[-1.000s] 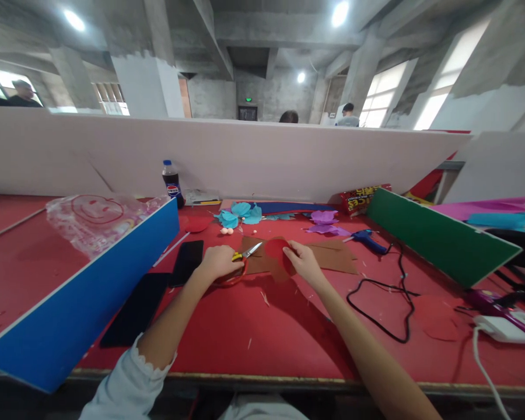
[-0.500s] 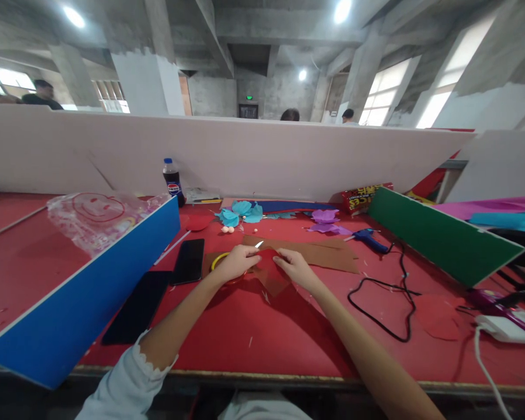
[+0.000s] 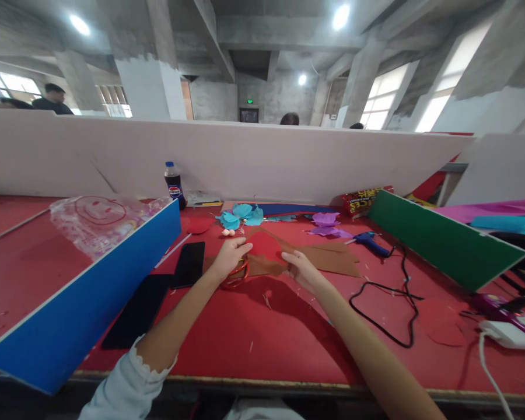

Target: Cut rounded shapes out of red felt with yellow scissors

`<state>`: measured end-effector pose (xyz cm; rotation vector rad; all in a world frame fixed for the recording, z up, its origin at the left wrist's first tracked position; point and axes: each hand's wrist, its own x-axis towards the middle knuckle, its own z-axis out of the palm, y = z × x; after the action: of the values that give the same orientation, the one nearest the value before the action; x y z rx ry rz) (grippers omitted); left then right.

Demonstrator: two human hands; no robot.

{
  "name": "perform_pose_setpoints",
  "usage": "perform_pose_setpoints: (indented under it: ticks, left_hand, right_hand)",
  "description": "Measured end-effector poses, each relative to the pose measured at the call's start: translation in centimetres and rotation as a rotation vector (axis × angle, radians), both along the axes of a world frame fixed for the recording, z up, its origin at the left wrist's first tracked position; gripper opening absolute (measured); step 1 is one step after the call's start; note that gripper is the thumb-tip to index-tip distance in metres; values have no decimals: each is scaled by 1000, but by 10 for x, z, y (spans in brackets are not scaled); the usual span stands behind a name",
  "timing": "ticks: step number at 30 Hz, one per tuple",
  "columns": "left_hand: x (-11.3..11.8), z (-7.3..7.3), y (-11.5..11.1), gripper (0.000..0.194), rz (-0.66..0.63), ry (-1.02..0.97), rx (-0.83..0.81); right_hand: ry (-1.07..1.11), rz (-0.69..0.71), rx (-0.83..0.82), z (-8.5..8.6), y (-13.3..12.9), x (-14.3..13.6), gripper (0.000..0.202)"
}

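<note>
Between my hands a thin red paper piece point(image 3: 265, 247) is held up over the table, with a brown sheet point(image 3: 266, 266) close against it. My left hand point(image 3: 230, 258) pinches its left edge between thumb and fingers. The right edge is pinched in my right hand point(image 3: 303, 270). Looped red handles, which look like those of scissors point(image 3: 238, 281), show beneath my left hand; their blades are hidden. A larger flat brown piece point(image 3: 335, 259) lies on the table behind my right hand.
A blue board point(image 3: 91, 291) stands left, a green board point(image 3: 446, 239) right. Two dark phone-like slabs lie beside the blue one. Farther back are blue paper petals point(image 3: 242, 214), purple petals point(image 3: 326, 221), a cola bottle point(image 3: 174, 185) and a glue gun point(image 3: 371, 242) with a black cord.
My hands have moved apart and the red piece between them now shows wider. The scissor blade and yellow loop seen earlier by my left hand are mostly covered; red loops show instead.
</note>
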<state>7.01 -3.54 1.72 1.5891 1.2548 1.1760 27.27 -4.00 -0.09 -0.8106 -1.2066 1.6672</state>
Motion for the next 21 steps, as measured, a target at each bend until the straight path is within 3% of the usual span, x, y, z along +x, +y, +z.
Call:
perform_pose_setpoints:
  ticks: [13,21]
  left_hand:
    - [9,9,-10,34,-62,-22,2]
    - [6,5,-6,34,-68,13,26]
  right_hand:
    - [-21,-148,99,-13,4,-9,33]
    - [-146,-238,205,-12,3,-9,28]
